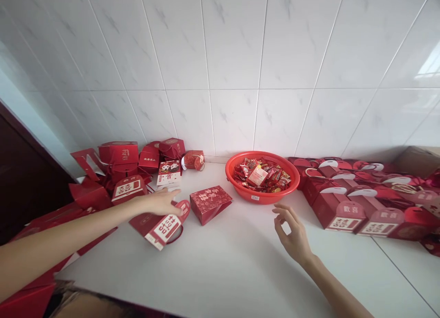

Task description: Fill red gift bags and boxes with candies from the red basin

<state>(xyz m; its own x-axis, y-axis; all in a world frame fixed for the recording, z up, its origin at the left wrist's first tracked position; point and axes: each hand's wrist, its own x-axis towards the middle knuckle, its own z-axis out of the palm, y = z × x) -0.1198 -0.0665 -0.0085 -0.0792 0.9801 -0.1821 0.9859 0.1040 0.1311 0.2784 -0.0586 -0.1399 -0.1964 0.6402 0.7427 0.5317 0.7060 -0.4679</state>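
resting over the upper part of a red box (167, 227), the left hand (165, 202) touches it near its rounded flap; i cannot tell whether the fingers are clamped on it. that box sits tilted on the left part of the white table (227, 276), a cord loop (178, 235) showing at its right side. just to its right lies a patterned carton (210, 203), apart from both hands. the right hand (292, 235) hangs over the table, thumb and forefinger curled toward each other with the tips slightly apart. just beyond it stands an orange basket (240, 193), near the tiled wall (233, 121), with wrapped packets (275, 175) heaped inside. a pile of boxes (123, 154) lies behind the left arm, and rows of boxes (340, 210) stand at the right.
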